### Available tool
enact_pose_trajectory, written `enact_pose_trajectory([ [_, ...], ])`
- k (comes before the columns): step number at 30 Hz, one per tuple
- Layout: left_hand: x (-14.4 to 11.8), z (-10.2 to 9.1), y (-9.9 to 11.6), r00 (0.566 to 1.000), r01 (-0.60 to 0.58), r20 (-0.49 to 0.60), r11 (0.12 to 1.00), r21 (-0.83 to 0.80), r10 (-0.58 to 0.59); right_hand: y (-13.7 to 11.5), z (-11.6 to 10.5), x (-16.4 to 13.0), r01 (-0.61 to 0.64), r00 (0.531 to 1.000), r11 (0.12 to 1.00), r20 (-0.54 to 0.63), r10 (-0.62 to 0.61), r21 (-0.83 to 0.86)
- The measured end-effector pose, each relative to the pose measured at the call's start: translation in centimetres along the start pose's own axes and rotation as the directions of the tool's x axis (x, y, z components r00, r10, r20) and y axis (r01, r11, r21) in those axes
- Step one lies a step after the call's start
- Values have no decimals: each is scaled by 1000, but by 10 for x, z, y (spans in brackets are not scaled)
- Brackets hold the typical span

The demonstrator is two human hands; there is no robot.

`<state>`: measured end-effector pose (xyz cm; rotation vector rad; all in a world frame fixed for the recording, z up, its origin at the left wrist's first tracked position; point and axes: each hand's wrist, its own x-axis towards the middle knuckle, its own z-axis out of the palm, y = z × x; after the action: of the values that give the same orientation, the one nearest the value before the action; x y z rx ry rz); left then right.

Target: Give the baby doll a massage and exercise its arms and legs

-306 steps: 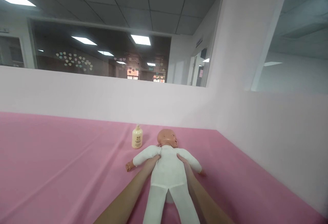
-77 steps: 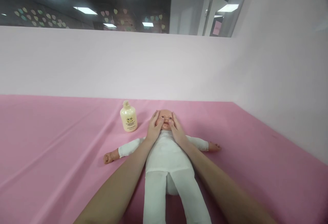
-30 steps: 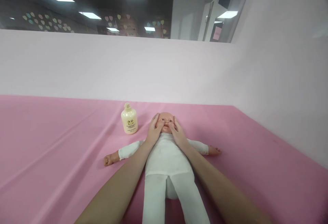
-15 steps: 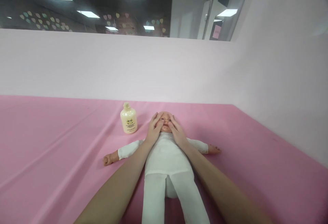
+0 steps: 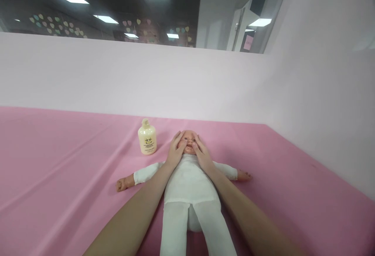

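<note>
A baby doll [image 5: 190, 182] in a white cloth body lies on its back, legs toward me and arms stretched out to both sides. My left hand [image 5: 175, 148] rests along the left side of the doll's head [image 5: 189, 135], with the thumb on the cheek beside the nose. On the other side, my right hand [image 5: 202, 152] lies against the face the same way, thumb near the mouth. Both hands have their fingers extended and apart, touching the head without wrapping round it. Parts of the cheeks and temples are hidden beneath them.
A pale yellow pump bottle [image 5: 147, 141] stands upright to the left of the doll's head. Pink cloth [image 5: 73, 170] with soft folds covers the surface. Behind it rises a white wall [image 5: 146, 80] with a window [image 5: 102, 6] above; another white wall [image 5: 328, 92] borders the right.
The view has tilted slightly, so most of the scene sits a little lower. Both hands stay on the doll's face, with only a tiny shift of the thumbs. The bottle stays put.
</note>
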<state>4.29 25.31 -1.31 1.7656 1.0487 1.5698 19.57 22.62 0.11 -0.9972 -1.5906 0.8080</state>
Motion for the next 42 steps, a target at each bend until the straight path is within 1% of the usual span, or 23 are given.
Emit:
enact_pose_trajectory([
  [2,0,0,1,1000,1,-2,1000,3,-1,-1,0,0,8,1000,1000,9,-8,0],
  [4,0,0,1,1000,11,-10,1000,3,-11,-1,0,0,-12,1000,1000,3,12,2],
  [9,1,1,-5,997,68,-32,998,-4,-68,3,0,0,-131,990,991,-50,131,5],
  [10,1,1,-5,997,75,-34,997,-4,-75,3,0,-1,-130,990,992,-47,130,2],
  [12,1,1,-6,997,64,-32,998,-1,-64,2,1,-1,-79,997,997,-20,79,-8],
  [15,0,1,-3,1000,7,-5,1000,8,-7,0,0,-1,16,1000,1000,20,-16,-22],
  [17,-1,1,-1,1000,-15,15,1000,9,15,-1,0,-1,31,999,999,24,-30,-31],
  [21,-2,0,1,1000,-4,5,1000,-6,4,0,0,0,-22,1000,1000,-7,21,-10],
  [24,-2,1,-2,1000,10,-19,1000,-18,-10,2,0,-1,-93,995,996,-45,93,1],
  [27,0,1,-4,999,30,-31,999,-20,-30,5,0,-1,-149,987,989,-59,148,0],
  [28,0,1,-4,999,37,-34,999,-20,-38,5,0,-1,-144,988,990,-57,144,-1],
  [30,0,1,-3,999,41,-33,999,-22,-42,4,0,-1,-96,994,995,-48,95,-6],
  [32,-1,1,-1,999,27,-18,999,-23,-28,3,0,0,-28,999,1000,-26,28,-9],
  [34,-1,0,1,1000,8,1,1000,-24,-8,2,0,0,12,1000,1000,-7,-12,-9],
  [38,-2,0,2,1000,-11,7,999,-31,11,3,1,1,-8,1000,1000,-17,7,-14],
  [42,-2,0,2,1000,-4,-7,999,-35,4,5,0,0,-94,994,996,-48,94,8],
])
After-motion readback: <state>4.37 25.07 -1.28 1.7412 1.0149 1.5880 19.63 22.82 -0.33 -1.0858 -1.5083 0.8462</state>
